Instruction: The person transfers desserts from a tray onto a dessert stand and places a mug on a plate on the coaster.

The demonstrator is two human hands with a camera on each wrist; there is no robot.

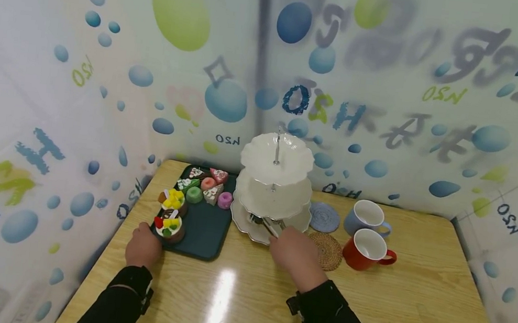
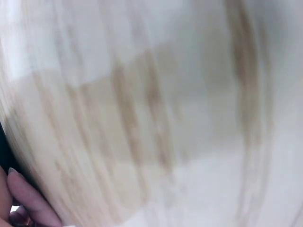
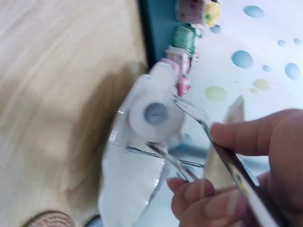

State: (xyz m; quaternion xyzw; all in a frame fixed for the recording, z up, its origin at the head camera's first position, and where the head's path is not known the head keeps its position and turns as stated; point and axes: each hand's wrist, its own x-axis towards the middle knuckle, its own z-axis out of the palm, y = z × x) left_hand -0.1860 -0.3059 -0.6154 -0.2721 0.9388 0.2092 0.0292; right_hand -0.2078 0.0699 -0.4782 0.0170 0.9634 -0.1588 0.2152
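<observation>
Okay, so the right hand [image 1: 294, 254] is gripping metal tongs [image 3: 232, 165], which are pointing away and leftward over the bottom plate [image 1: 300, 220] of the tiered cake stand [image 1: 273, 202]. A pale round piece [image 3: 156, 113] is sitting between the tips (can't tell if they're squeezing). The left hand [image 1: 143, 246] is resting farther off, beside the tray [image 1: 206, 229], grip unclear.

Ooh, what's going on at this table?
A person's right grip holds metal tongs, their tips on either side of a white ring by the bottom plate of a white stand; I can't tell whether they pinch it. The left grip is at the near-left corner of a dark tray that carries little cakes and doughnuts.
</observation>
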